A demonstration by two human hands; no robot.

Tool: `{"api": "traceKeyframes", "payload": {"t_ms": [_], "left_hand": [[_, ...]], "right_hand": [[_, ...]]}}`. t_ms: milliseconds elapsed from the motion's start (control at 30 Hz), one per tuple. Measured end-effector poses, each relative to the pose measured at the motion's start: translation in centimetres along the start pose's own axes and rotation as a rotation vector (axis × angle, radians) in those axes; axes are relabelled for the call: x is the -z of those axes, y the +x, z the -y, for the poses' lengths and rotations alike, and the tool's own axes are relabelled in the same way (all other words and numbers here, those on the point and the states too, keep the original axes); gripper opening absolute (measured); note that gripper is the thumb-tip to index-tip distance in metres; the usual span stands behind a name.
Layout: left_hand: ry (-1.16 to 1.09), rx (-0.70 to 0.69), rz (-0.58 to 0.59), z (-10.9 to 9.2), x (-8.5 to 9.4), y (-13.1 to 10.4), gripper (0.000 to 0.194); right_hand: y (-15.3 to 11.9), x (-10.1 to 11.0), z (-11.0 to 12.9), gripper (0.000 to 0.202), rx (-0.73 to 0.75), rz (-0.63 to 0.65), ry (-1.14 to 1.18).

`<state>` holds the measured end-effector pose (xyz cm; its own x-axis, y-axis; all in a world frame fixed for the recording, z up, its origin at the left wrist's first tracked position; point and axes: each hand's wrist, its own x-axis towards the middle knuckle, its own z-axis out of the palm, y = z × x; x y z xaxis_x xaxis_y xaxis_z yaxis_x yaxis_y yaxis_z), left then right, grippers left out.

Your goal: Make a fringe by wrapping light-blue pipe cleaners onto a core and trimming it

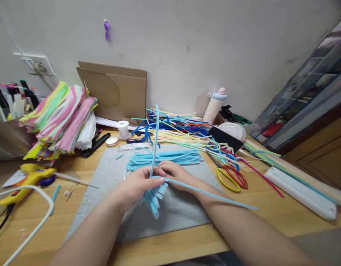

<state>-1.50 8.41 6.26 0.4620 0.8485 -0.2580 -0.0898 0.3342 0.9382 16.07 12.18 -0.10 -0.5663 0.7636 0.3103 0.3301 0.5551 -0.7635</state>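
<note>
My left hand is closed around light blue pipe cleaners, whose looped ends fan out below the fingers. One long strand rises upright from the grip, and another stretches off to the right over my right forearm. My right hand meets the left at the fingertips, its fingers pinched at the same pipe cleaners; part of them is hidden. Just behind both hands lies a pile of loose light blue pipe cleaners on the grey cutting mat.
Scissors with red and yellow handles lie right of the mat, near a white bar. Coloured pipe cleaners and a bottle stand behind. At left are a yellow glue gun, its cable and bundled strips.
</note>
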Motion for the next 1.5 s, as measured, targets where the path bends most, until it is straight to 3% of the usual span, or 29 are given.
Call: {"api": "traceKeyframes", "payload": {"t_ms": [100, 233, 367, 600, 767, 1000, 1133, 1333, 1500], "left_hand": [[0.082, -0.066, -0.076, 0.3, 0.4, 0.4, 0.02], [0.131, -0.125, -0.08, 0.5, 0.7, 0.6, 0.023], [0.073, -0.125, -0.118, 0.3, 0.5, 0.5, 0.023], [0.089, -0.119, -0.134, 0.7, 0.0, 0.9, 0.025], [-0.056, -0.177, -0.386, 1.7, 0.0, 1.4, 0.03], [-0.213, -0.06, -0.326, 1.8, -0.7, 1.4, 0.039], [-0.243, -0.066, -0.283, 1.7, -0.6, 1.4, 0.037], [-0.362, 0.022, -0.231, 2.2, -0.4, 1.6, 0.029], [-0.463, 0.019, -0.29, 2.5, -0.7, 1.7, 0.025]], "right_hand": [[-0.9, -0.1, 1.2, 0.014, -0.153, -0.041, 0.112], [-2.2, -0.9, 3.2, 0.018, -0.329, -0.128, 0.509], [-2.4, -1.1, 4.3, 0.019, -0.272, -0.296, 0.661], [-2.6, -1.1, 4.8, 0.031, -0.225, -0.377, 0.83], [-2.7, -2.0, 5.0, 0.048, -0.24, -0.296, 0.679], [-2.4, -1.8, 5.1, 0.031, -0.419, -0.327, 0.727], [-2.3, -0.7, 5.1, 0.033, -0.439, -0.34, 0.836], [-2.1, -0.3, 4.9, 0.037, -0.472, -0.514, 1.195], [-2.0, -0.9, 5.2, 0.027, -0.407, -0.448, 1.37]]}}
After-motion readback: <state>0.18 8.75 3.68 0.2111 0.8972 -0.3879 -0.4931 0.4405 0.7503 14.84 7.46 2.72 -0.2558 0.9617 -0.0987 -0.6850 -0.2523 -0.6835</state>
